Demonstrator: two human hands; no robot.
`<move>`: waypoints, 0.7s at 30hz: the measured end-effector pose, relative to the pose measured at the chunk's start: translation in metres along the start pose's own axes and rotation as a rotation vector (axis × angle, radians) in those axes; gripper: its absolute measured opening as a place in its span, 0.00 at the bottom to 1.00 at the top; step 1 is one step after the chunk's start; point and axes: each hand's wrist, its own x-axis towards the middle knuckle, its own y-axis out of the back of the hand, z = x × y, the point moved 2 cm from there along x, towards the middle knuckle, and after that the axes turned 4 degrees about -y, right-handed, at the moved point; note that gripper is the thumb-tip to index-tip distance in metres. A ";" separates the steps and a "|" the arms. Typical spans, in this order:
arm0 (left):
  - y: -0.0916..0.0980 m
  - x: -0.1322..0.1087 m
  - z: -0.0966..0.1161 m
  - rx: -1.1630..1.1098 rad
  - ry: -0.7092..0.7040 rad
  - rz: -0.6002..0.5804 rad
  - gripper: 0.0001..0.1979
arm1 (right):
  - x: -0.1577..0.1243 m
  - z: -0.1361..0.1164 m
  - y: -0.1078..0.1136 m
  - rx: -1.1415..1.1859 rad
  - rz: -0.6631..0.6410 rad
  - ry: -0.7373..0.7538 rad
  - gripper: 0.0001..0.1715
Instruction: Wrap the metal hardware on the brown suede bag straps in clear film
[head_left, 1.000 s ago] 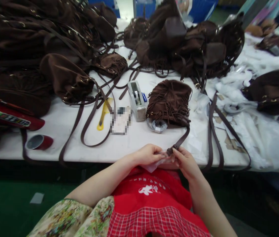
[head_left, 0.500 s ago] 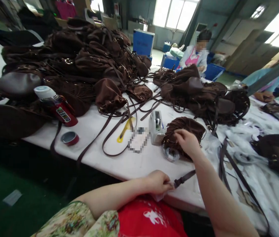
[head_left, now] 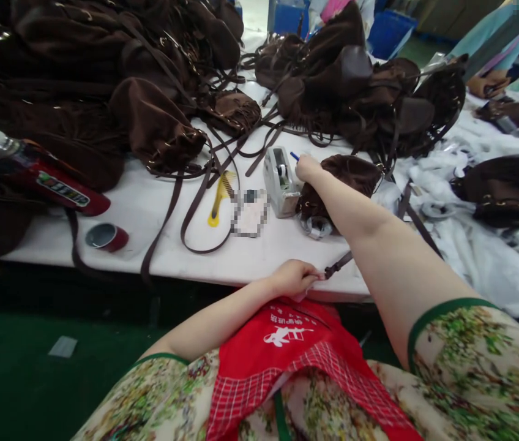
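Note:
My right hand [head_left: 308,167] is closed around a slim blue pen [head_left: 294,156], whose end sticks out past the fingers just right of the grey tape dispenser [head_left: 281,184]. Under my right forearm lies a dark brown fringed bag [head_left: 351,171], partly hidden by the arm. At the table's front edge my left hand [head_left: 294,277] pinches the end of a dark brown strap [head_left: 339,264] with a bit of clear film on it, close to the strap's buckle. A roll of clear tape [head_left: 315,226] rests against the front of the bag.
Brown bags [head_left: 158,122] are heaped at the left and back. A yellow comb [head_left: 218,199], a blurred phone [head_left: 250,214], a red tape roll [head_left: 107,237] and a red bottle [head_left: 57,184] lie on the white table [head_left: 204,266]. Plastic wrapping [head_left: 480,245] covers the right side.
My right hand has left the fringed bag and moved to the dispenser's side, now with the blue pen. My left hand keeps its hold on the strap. The view has tilted down.

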 end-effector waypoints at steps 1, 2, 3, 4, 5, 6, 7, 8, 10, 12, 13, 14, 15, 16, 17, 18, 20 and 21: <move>0.000 -0.001 0.001 0.010 0.017 0.010 0.15 | -0.005 0.002 0.010 0.011 0.031 -0.030 0.19; 0.001 -0.001 0.001 0.026 0.034 0.022 0.16 | -0.016 0.006 0.020 0.067 0.074 -0.048 0.19; 0.001 -0.002 0.002 0.046 0.048 0.039 0.17 | -0.033 0.010 0.031 0.141 0.114 -0.055 0.20; 0.002 -0.003 0.003 0.067 0.060 0.061 0.17 | -0.058 0.016 0.040 0.307 0.168 -0.038 0.19; 0.002 -0.004 0.004 0.091 0.070 0.085 0.17 | -0.089 0.022 0.048 0.497 0.206 -0.005 0.17; 0.001 -0.006 0.006 0.121 0.076 0.110 0.16 | -0.124 0.031 0.051 0.656 0.216 -0.003 0.14; 0.001 -0.007 0.007 0.159 0.079 0.132 0.14 | -0.162 0.040 0.050 0.789 0.202 -0.034 0.11; -0.001 -0.008 0.009 0.206 0.076 0.149 0.12 | -0.200 0.051 0.044 0.903 0.182 -0.088 0.12; -0.004 -0.010 0.013 0.308 0.041 0.166 0.08 | -0.267 0.069 0.023 1.056 0.154 -0.245 0.21; -0.007 -0.012 0.017 0.378 -0.016 0.177 0.07 | -0.314 0.084 -0.005 1.159 0.137 -0.421 0.29; -0.009 -0.012 0.019 0.393 -0.044 0.183 0.07 | -0.330 0.089 -0.019 1.201 0.122 -0.501 0.31; -0.011 -0.012 0.020 0.398 -0.066 0.190 0.07 | -0.341 0.092 -0.031 1.236 0.099 -0.570 0.32; -0.012 -0.012 0.022 0.399 -0.081 0.199 0.07 | -0.348 0.095 -0.041 1.257 0.074 -0.624 0.32; -0.014 -0.012 0.023 0.401 -0.088 0.210 0.07 | -0.353 0.097 -0.049 1.264 0.049 -0.664 0.33; -0.014 -0.012 0.024 0.405 -0.089 0.222 0.07 | -0.355 0.099 -0.054 1.258 0.032 -0.691 0.33; -0.015 -0.013 0.025 0.410 -0.088 0.234 0.07 | -0.356 0.100 -0.058 1.242 0.022 -0.705 0.33; -0.015 -0.014 0.028 0.416 -0.087 0.251 0.07 | -0.356 0.102 -0.062 1.204 0.016 -0.699 0.33; -0.016 -0.014 0.030 0.417 -0.090 0.253 0.07 | -0.355 0.102 -0.063 1.192 0.014 -0.684 0.33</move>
